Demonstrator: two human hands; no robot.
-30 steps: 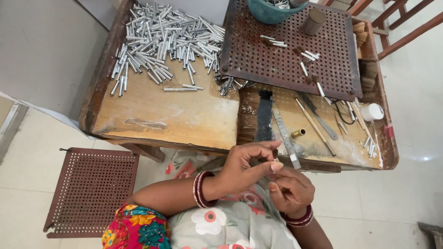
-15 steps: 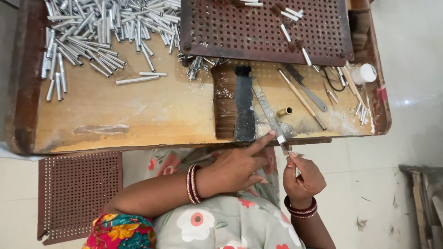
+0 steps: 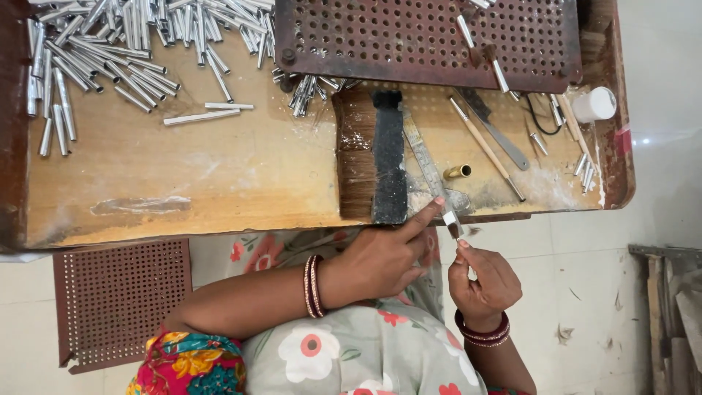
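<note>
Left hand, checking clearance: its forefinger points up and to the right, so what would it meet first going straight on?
Probably the flat metal file at the bench edge, which the left hand fingertip seems to touch already.

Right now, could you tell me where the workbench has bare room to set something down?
The bare wood between the heap of metal tubes and the black brush block is free. Right of the block, tools and the brass ferrule crowd it.

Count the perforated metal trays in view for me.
2. One perforated tray lies on the workbench at its top right, partly cropped. The other perforated tray sits on the floor at lower left, beside the person's arm.
</note>
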